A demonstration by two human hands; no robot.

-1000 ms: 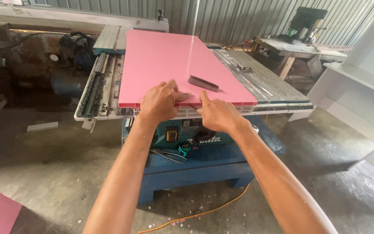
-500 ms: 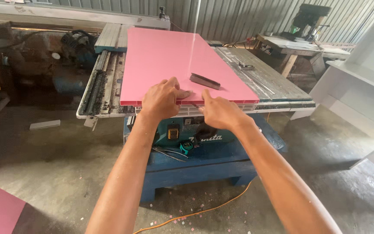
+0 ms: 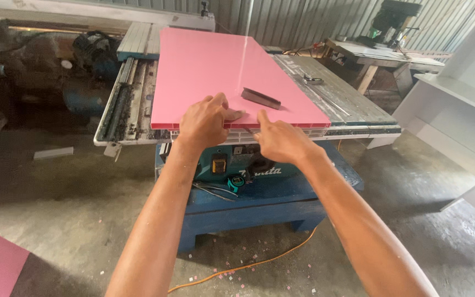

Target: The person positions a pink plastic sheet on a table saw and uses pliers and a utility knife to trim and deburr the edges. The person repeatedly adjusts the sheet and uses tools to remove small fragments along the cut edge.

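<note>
Head view looks down over your two bare arms at a table saw (image 3: 353, 107). On its teal front a small yellow-and-black square label (image 3: 219, 163) sits below your left wrist, and pale lettering runs just beside it on the right; I leave it unread. A pink panel (image 3: 215, 71) lies flat on the saw top, long and glossy, its near edge showing hollow white cells. Your left hand (image 3: 207, 122) rests on that near edge, fingers curled loosely over the top face, thumb stretched right. Your right hand (image 3: 281, 140) is at the same edge, forefinger pointing up onto the pink face, other fingers folded; whether they grip anything, I cannot tell. A dark metal strip (image 3: 260, 98) lies on the panel just beyond your fingertips. An orange cable (image 3: 248, 268) trails across the floor.
</note>
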